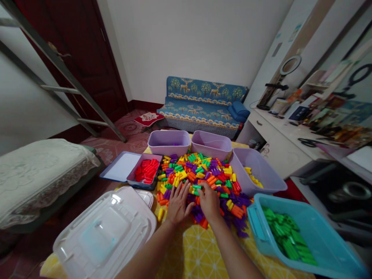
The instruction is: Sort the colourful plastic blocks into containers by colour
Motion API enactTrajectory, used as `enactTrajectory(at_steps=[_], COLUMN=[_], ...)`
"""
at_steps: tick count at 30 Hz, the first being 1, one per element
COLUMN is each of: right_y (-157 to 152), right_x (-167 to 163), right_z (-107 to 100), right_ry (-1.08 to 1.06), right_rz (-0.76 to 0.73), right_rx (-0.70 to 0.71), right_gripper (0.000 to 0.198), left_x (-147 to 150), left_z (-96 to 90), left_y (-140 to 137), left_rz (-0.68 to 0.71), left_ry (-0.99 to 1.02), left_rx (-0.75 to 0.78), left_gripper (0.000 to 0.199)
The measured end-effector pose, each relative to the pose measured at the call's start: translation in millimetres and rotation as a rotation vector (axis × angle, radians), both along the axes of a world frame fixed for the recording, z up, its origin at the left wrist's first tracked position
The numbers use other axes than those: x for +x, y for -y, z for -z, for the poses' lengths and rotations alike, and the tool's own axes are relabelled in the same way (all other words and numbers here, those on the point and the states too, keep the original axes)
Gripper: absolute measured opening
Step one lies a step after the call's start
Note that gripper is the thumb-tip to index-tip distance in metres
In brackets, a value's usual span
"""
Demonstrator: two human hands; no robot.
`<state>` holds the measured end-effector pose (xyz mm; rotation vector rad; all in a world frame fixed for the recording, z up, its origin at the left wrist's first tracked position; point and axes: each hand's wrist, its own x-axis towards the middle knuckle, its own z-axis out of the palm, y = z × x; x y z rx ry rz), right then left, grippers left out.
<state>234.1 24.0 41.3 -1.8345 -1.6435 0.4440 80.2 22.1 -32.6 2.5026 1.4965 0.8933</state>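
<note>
A heap of small plastic building pieces (203,169) in red, orange, yellow, green and purple covers the middle of the table. Flat on its near left part lies my left hand (178,205), fingers spread, holding nothing I can see. Close to its right, my right hand (209,201) has its fingers curled and pinched at a green plastic piece (197,186); the fingers partly hide it. Red pieces (147,170) fill a tin at the left. Green pieces (290,236) lie in the turquoise tub (325,236), and yellow pieces (254,178) in a purple bin at the right.
Two purple bins (169,149) (211,145) stand behind the heap, and a third purple bin (269,174) is at its right. Clear lids (107,232) are stacked at the near left. A yellow patterned cloth (200,255) covers the table. A blue sofa (200,110) stands beyond.
</note>
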Motion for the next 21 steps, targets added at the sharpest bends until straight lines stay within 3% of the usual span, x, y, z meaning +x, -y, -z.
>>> enactTrajectory(at_steps=[9, 16, 19, 21], right_y=[7, 10, 7, 2], right_x=[-7, 1, 13, 28], right_z=[-3, 0, -1, -5], right_ry=[0.016, -0.003, -0.133, -0.376], right_rz=[-0.069, -0.040, 0.028, 0.127], right_rx=[-0.062, -0.034, 0.004, 0.024], right_gripper=[0.016, 0.015, 0.013, 0.014], left_x=[-1, 2, 2, 2], left_z=[4.9, -3.7, -5.4, -5.1], left_y=[-3, 1, 1, 1], left_rz=[-0.036, -0.048, -0.091, -0.123], left_ry=[-0.001, -0.035, -0.030, -0.037], left_rx=[0.033, 0.011, 0.003, -0.003], left_gripper=[0.041, 0.036, 0.036, 0.035])
